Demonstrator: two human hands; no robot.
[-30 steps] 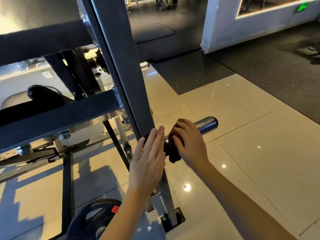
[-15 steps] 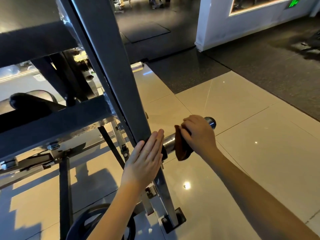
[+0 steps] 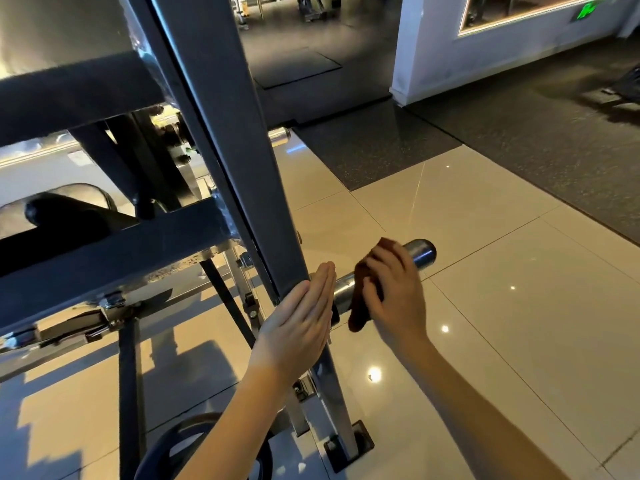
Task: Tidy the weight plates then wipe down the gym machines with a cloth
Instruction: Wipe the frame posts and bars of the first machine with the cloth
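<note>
Dark cloth point(image 3: 358, 315) is gripped round a chrome peg point(image 3: 419, 252) by the R hand point(image 3: 398, 299); the L hand point(image 3: 298, 327), fingers straight, is pressed flat on the machine upright point(image 3: 235, 150). Glossy beige tiles point(image 3: 502, 306) are seen under both hands, w/ dark rubber matting point(image 3: 519, 133) beyond the R hand.

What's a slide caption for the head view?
Right hand holds a cloth on the chrome bar; left hand rests flat on the machine post.

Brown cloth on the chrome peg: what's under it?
The dark brown cloth wraps the shiny chrome weight peg, gripped by the right hand. Peg shows on both sides; the wrapped stretch is hidden.
</note>
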